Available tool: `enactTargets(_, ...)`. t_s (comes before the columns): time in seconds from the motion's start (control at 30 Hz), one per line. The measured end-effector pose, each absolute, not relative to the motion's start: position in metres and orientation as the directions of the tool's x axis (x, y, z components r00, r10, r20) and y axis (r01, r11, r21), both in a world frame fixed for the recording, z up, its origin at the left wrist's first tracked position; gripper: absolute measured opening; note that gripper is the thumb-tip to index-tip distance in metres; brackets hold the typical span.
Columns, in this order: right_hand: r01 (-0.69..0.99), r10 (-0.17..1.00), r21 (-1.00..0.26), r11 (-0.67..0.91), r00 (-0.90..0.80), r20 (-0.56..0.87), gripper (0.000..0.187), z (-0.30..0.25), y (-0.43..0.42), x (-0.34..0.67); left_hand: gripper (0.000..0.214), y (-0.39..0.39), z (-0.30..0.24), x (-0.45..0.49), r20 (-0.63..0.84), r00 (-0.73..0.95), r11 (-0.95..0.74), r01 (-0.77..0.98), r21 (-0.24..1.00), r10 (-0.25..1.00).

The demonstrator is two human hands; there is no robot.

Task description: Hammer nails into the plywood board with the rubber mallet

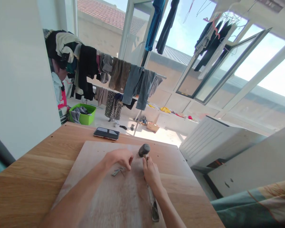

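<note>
My right hand [152, 173] is wrapped round the handle of a hammer, whose dark head [144, 149] points away from me over a pale wooden board [123, 199]. The handle's end sticks out behind my wrist near the board's right edge. My left hand [118, 157] is curled with fingertips pinched on the board, just left of the hammer head. What it pinches is too small to make out. Several loose nails [118, 171] lie on the board right under that hand.
The board rests on a wooden table [26, 180]. A black phone [106, 133] lies at the table's far edge. Beyond stand a clothes rack with hanging laundry [123, 82], a green basket [83, 114] and a white radiator [211, 139] at the right.
</note>
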State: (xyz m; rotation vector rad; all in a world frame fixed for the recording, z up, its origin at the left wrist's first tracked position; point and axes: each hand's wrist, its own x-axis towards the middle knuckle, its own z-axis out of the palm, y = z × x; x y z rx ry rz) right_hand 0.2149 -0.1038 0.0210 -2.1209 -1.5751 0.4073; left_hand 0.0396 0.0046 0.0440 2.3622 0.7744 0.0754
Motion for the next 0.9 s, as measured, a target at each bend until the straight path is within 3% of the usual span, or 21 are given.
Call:
enactTargets(0.23,0.845,0.95,-0.483,-0.229,0.302,0.077,0.038,0.02,-0.104,0.215,0.02,-0.01,0.041,0.054,-0.086,0.792,-0.662,0.56,0.498,0.604)
enactTargets(0.43,0.86,0.951,-0.451,-0.239,0.301,0.07,0.038,0.021,-0.104,0.215,0.007,0.009,0.05,0.045,0.155,0.722,-0.669,0.509,0.542,0.674)
enactTargets(0.9,0.862,0.949,-0.446,-0.24,0.305,0.081,0.034,0.024,-0.105,0.214,0.017,0.021,0.029,0.04,0.139,0.689,-0.655,0.577,0.489,0.711)
